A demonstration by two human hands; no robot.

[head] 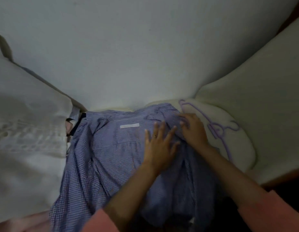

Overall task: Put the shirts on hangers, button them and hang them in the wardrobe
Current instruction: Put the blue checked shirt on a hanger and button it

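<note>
Both hands lie on the blue checked shirt (112,156) spread over the bed (145,56): my left hand (159,148) flat with fingers spread, my right hand (193,129) curled at its edge. I judge the purple hangers (217,129) beside come next: slide one inside.

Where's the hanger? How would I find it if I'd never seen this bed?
Find the big blue checked shirt spread across the bed, then look just to its right at the cream pillow. The hanger lies flat on that pillow, right beside the right hand. It is thin and purple, the only brightly coloured outline on the pale bedding.
</note>
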